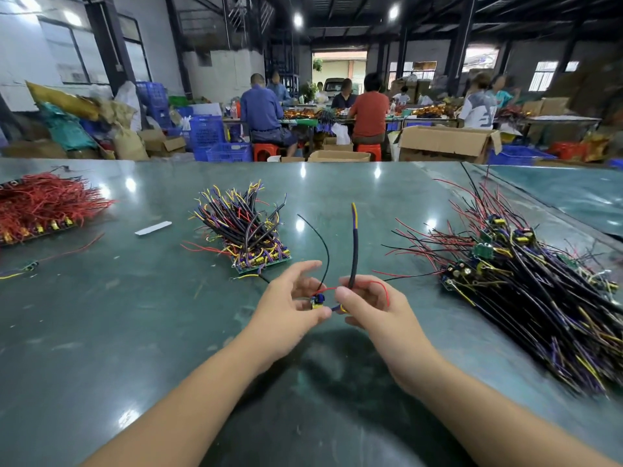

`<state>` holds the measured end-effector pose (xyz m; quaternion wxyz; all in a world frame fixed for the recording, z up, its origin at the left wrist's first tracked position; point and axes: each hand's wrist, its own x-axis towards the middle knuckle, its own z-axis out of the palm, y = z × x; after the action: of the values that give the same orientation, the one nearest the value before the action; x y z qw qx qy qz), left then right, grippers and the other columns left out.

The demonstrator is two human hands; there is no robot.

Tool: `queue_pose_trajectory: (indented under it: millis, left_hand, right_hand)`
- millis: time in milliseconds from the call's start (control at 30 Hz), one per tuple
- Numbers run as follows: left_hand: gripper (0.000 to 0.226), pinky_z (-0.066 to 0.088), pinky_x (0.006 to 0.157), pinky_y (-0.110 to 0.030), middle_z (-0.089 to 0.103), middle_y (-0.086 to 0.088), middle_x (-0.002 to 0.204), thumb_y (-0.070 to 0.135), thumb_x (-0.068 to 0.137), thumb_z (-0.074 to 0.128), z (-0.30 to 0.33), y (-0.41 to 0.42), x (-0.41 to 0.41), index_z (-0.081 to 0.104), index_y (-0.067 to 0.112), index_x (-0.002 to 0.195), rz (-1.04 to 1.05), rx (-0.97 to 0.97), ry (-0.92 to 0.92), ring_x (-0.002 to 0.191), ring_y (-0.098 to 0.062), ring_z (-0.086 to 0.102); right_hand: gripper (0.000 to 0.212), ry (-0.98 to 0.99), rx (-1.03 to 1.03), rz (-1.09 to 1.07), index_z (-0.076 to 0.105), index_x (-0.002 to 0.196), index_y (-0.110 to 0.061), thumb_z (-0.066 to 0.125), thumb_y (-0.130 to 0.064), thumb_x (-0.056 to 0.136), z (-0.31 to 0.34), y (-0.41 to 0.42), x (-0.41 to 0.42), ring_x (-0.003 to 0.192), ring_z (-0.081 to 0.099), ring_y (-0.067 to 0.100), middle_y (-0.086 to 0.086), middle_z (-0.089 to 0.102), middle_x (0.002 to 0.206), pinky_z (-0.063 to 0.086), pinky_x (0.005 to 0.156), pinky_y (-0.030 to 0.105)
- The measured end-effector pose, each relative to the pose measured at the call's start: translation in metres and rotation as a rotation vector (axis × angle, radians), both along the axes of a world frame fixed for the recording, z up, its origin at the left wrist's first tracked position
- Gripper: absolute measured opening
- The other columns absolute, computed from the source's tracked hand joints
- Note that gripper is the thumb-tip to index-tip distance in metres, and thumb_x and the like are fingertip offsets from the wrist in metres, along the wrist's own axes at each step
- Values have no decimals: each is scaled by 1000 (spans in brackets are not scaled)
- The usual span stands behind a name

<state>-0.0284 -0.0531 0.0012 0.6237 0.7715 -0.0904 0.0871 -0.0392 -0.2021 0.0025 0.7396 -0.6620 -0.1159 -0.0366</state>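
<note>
My left hand (290,305) pinches a small circuit board (317,301) with blue and yellow parts, held above the green table (135,332). My right hand (367,308) grips the board's thick black sleeved cable (354,251), which stands upright with yellow and purple wire ends at its top. A thin black wire (320,241) curves up from the board, and a red wire (381,288) loops over my right hand.
A panel of boards with bundled wires (246,227) lies just beyond my hands. A big heap of wired boards (526,281) fills the right side. Red-wired boards (43,207) lie far left, with a white strip (153,228) and a loose wired part (30,266). Several people sit at tables behind.
</note>
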Motion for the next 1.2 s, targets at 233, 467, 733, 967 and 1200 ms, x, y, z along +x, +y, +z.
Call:
queue_pose_trajectory:
  millis: [233,467,733,967,1200]
  left_hand:
    - [16,49,80,-18,73,4,86,4,83,69,1,0,-4,71,19,88,-68,-4,26,82,-7,65]
    - [15,53,71,-19,71,-3,76,9,87,64,4,-1,-2,74,16,79,27,-154,74,73,-8,62]
    - [28,55,83,-29,72,-17,95,9,96,48,8,-4,-8,70,-5,88,-254,-457,223,99,-23,69]
    - [24,56,69,-21,73,-5,76,2,97,44,13,-5,-9,68,5,93,-136,-400,189,76,-12,71]
    - [11,52,64,-18,73,-6,79,4,85,65,12,-1,-10,75,9,83,-44,-179,19,68,-6,62]
  right_hand:
    - [25,-170,-131,-86,65,91,-24,61,0,87,-4,3,0,74,65,9,-8,72,78,52,78,29]
    - [29,-205,-278,-123,61,93,-40,61,-11,91,-8,6,-1,81,67,4,-16,73,81,50,73,18]
    - [23,-291,-345,-133,64,92,-42,68,-21,85,-7,6,-3,68,54,1,-19,60,73,38,56,16]
    - [11,-78,-122,-145,68,79,-20,77,-16,76,-10,5,3,65,58,3,-9,67,70,47,66,16]
    - [6,-49,-95,-44,69,83,-11,74,-12,79,-10,5,1,69,59,9,-2,69,73,48,68,19]
